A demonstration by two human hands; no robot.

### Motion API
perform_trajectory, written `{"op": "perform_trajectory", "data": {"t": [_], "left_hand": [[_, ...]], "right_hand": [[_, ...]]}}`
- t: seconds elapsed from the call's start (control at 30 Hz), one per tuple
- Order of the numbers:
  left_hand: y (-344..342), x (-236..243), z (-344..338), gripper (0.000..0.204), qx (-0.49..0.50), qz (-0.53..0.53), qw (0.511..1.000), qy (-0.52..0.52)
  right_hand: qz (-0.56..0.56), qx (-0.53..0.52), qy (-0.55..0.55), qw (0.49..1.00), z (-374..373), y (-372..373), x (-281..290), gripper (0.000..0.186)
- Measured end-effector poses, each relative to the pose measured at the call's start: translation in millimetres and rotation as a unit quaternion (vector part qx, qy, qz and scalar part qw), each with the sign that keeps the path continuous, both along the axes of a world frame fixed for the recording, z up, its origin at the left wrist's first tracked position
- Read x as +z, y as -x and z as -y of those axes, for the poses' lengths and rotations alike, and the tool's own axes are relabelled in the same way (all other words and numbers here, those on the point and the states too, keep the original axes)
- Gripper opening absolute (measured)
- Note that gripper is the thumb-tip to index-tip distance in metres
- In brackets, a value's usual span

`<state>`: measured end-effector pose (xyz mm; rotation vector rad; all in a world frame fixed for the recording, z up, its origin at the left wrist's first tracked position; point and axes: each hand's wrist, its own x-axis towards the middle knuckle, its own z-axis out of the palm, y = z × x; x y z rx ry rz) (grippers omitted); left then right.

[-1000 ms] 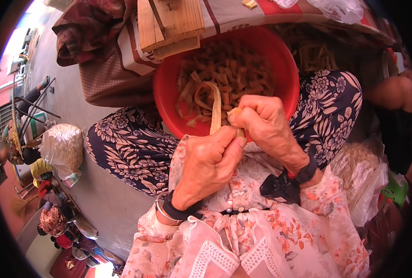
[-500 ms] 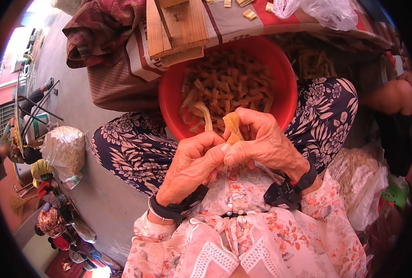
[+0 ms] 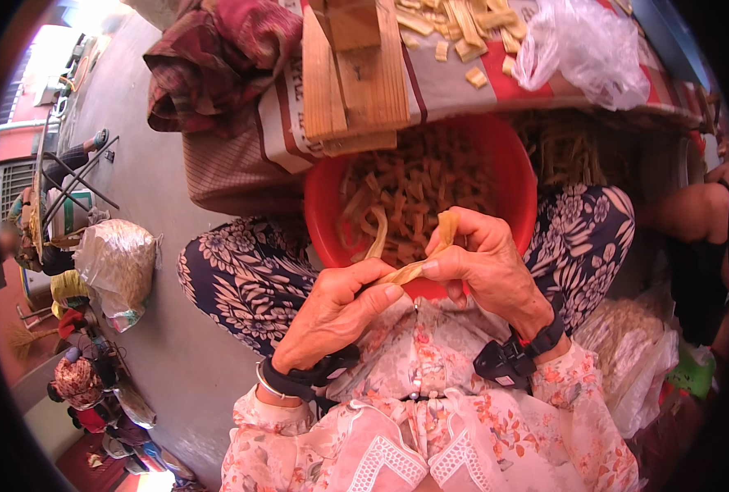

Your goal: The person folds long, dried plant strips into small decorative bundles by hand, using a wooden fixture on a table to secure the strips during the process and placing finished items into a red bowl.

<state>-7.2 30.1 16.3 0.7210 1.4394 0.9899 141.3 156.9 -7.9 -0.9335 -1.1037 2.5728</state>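
My left hand pinches a pale tan, flat, leafy strip, with a loose curled length of similar strip rising behind my fingers. My right hand grips the same strip a little to the right, and a twisted yellowish end stands up from its fingers. Both hands are held above my lap at the near rim of a red plastic basin, which holds several short, folded tan pieces. A wooden block with a slot overhangs the basin's far side from a cloth-covered surface.
A crumpled maroon cloth, light cut pieces and a plastic bag lie on that surface. Filled clear bags stand at both sides. Another person's leg is at right, and other people are at far left.
My hands have drawn slightly apart, with the strip now stretched between them and angled down to the left. The view has shifted, showing more of the covered surface at the top.
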Motion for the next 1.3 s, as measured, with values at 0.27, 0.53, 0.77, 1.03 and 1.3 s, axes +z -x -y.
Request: {"op": "perform_trajectory", "data": {"t": [0.27, 0.53, 0.77, 1.03, 1.3], "left_hand": [[68, 40, -54, 0.014, 0.045, -0.248, 0.959, -0.127], [92, 29, -81, 0.016, 0.119, -0.115, 0.979, -0.118], [93, 5, -85, 0.017, 0.172, -0.071, 0.973, -0.134], [64, 8, -42, 0.020, 0.242, 0.001, 0.966, -0.090], [2, 14, -9, 0.019, 0.147, 0.072, 0.985, -0.059]], "right_hand": [[-0.051, -0.074, -0.236, 0.968, -54, 55, 42, 0.012], [-0.028, -0.097, -0.297, 0.949, -72, 84, 35, 0.011], [0.071, -0.076, -0.379, 0.920, -73, 96, 31, 0.010], [0.021, -0.105, -0.113, 0.988, -53, 43, 23, 0.013], [0.075, -0.047, -0.558, 0.825, -42, 9, 5, 0.013]]}}
